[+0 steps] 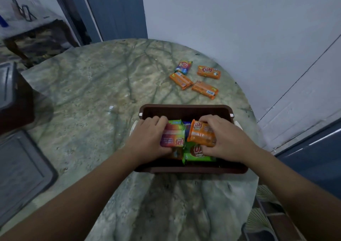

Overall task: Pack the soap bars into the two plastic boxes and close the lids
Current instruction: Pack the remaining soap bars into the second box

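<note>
The left hand (149, 137) holds a rainbow soap bar (173, 136) with its fingers curled around it, down inside the brown plastic box (184, 109) on the marble table (92, 93). The right hand (225, 139) grips an orange soap bar (202, 133) the same way, tipped up on its edge over a green soap bar (198, 153) that lies in the box. Four more bars wait near the far edge of the table: three orange soap bars (204, 89) and one blue soap bar (183, 67). The box looks quite full. If the bars stay tipped or piled up, they may stick up too high, and then the lid may not shut. A gray lid (20, 174) lies at the left.
</note>
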